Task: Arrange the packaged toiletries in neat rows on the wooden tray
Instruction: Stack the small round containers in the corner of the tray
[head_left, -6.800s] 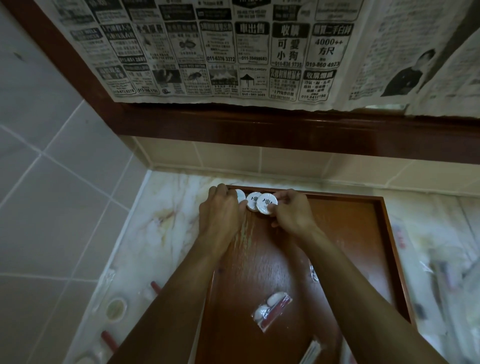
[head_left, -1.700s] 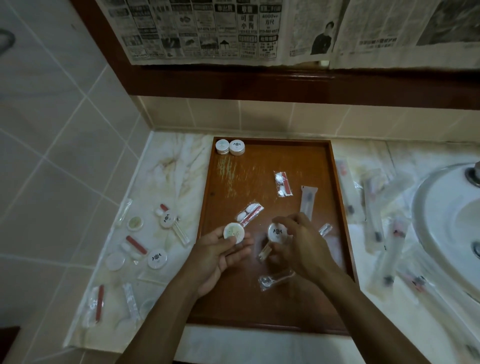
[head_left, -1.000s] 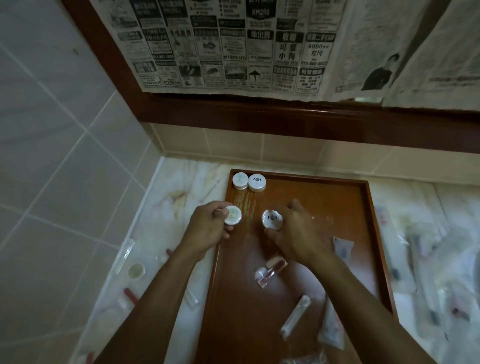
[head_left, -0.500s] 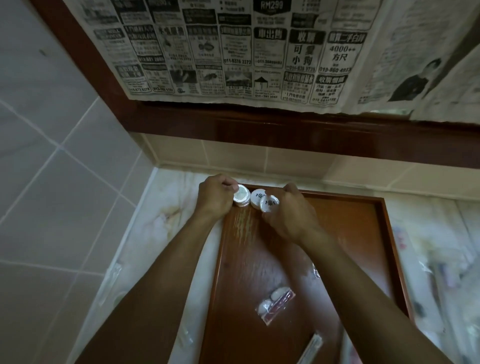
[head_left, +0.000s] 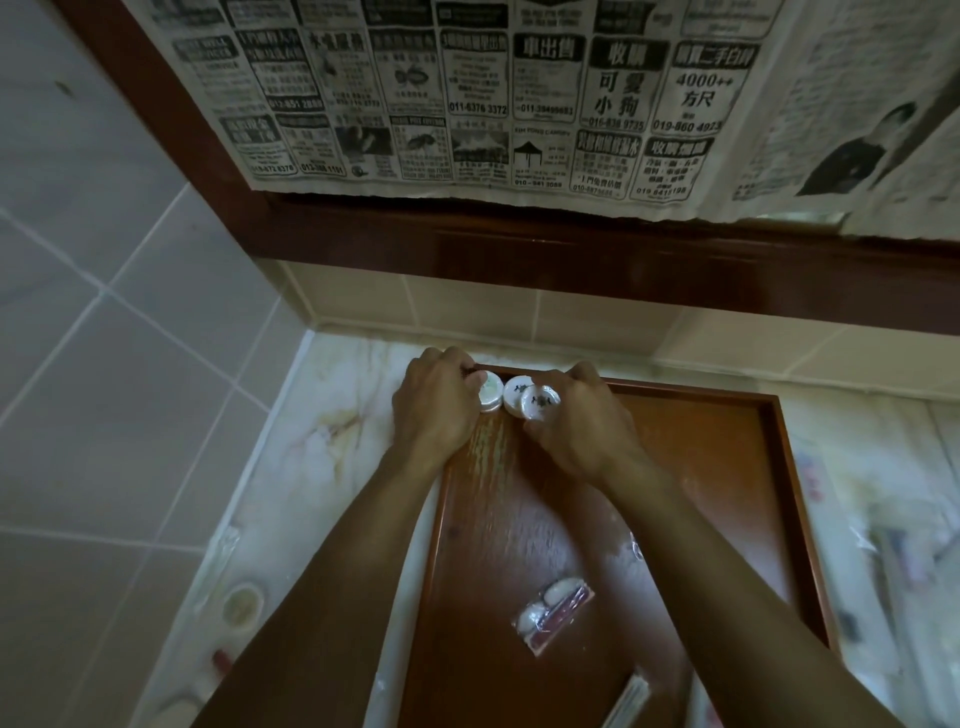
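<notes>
Round white toiletry tubs sit at the wooden tray's (head_left: 779, 467) 11 o'clock corner: the left hand (head_left: 434, 410) curls around one tub (head_left: 490, 398), the right hand (head_left: 584, 423) pinches another (head_left: 541, 402), a third (head_left: 516, 389) touching between. A clear sachet (head_left: 552, 610) lies toward 6 o'clock.

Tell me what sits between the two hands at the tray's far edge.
In the head view, three small round white tubs sit in a row between the left hand and the right hand, on the wooden tray.
</notes>
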